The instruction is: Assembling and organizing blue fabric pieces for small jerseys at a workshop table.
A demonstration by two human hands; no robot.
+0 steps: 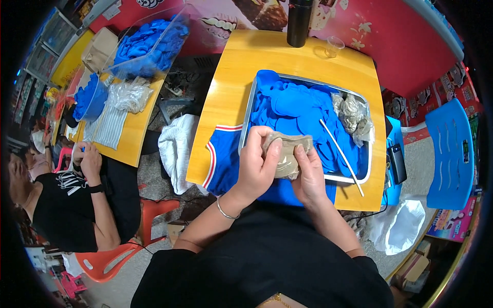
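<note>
Both hands are raised over the front of a metal tray (365, 102), closed on a small folded tan piece of thin, stretchy-looking fabric (287, 163). My left hand (259, 161) grips its left side, thumb on top. On its right side, my right hand (311, 177) pinches with the thumb. The fingers behind the fabric are hidden. A heap of flat, rounded blue pieces (303, 109) fills most of the tray. Clear plastic with tan bundles (352, 114) lies at the tray's right side. A thin white stick (340, 155) slants across the heap and over the front rim.
The yellow table (226, 77) carries a black bottle (299, 23), a clear cup (334, 46) and blue cloth with striped trim (224, 154). A blue chair (451, 154) stands right. At left, another person (67, 205) sits by a table with blue-filled containers (151, 46).
</note>
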